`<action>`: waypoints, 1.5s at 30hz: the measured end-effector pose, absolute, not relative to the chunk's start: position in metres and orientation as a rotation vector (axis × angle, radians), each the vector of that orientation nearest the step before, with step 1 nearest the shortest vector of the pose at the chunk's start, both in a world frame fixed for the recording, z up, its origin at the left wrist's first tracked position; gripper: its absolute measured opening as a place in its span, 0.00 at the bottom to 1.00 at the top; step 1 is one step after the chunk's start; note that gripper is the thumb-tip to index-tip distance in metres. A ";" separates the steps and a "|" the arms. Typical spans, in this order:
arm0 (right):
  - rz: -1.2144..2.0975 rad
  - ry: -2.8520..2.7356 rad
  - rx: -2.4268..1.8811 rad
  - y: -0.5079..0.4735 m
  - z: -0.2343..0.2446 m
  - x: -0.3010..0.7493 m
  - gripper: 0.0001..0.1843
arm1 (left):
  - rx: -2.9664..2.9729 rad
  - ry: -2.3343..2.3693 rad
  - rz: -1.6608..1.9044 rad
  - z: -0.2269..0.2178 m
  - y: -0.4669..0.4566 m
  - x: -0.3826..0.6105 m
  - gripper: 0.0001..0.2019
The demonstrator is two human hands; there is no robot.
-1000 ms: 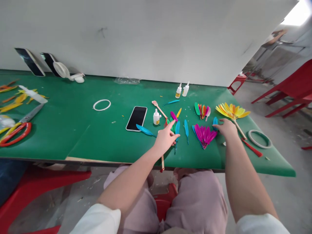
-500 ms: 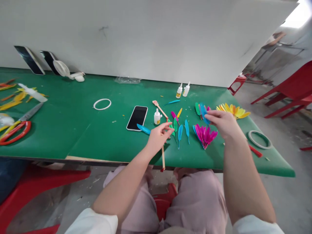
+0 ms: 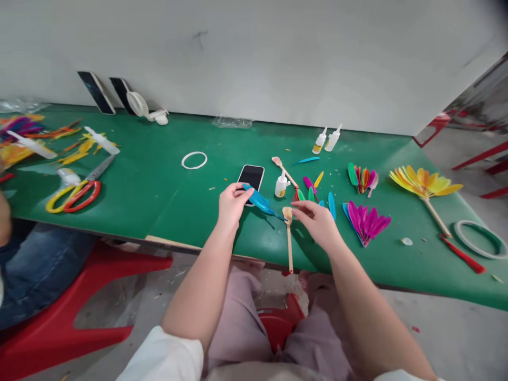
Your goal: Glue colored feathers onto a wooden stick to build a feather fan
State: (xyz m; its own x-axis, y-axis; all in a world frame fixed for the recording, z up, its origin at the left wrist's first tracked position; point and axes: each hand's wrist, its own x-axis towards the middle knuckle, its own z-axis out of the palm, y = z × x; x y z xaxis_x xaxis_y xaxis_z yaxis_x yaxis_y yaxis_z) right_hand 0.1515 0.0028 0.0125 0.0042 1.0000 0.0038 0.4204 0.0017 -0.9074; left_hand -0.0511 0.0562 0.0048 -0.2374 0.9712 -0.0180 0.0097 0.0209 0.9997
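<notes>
My left hand (image 3: 230,205) is closed, pinching a blue feather (image 3: 260,201) over the phone (image 3: 254,177). I cannot tell if more than one feather is in that pinch. The feather's quill points right, reaching the pale, lumpy head of a wooden stick (image 3: 289,246) that lies toward the table's front edge. Just right of that head is my right hand (image 3: 319,222), thumb and finger slightly apart with nothing visible between them. Behind it lie green feathers (image 3: 301,196) and a blue feather (image 3: 332,205), partly hidden. A small glue bottle (image 3: 281,186) stands upright nearby.
To the right lie a magenta feather fan (image 3: 369,222), a multicoloured bunch (image 3: 362,179), a yellow feather fan (image 3: 424,182) and a tape roll (image 3: 482,241). Two glue bottles (image 3: 319,142) stand behind. Scissors (image 3: 81,193) and a white ring (image 3: 194,160) are leftward. A person's leg (image 3: 51,270) shows at left.
My right hand has come left from the feather bunches to the stick's head, and the blue feather it held no longer shows there. My left hand's feather now points right. The view has shifted.
</notes>
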 end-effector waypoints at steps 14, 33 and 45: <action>0.726 -1.717 -1.746 -0.024 0.001 0.157 0.15 | 1.576 1.649 1.245 -0.011 0.047 -0.034 0.20; 0.744 -1.563 -1.692 -0.023 0.001 0.148 0.21 | 1.409 1.468 1.425 -0.002 0.039 -0.017 0.29; 0.394 -1.229 -2.069 -0.012 0.012 0.232 0.22 | 1.474 1.294 1.351 0.012 0.019 0.016 0.22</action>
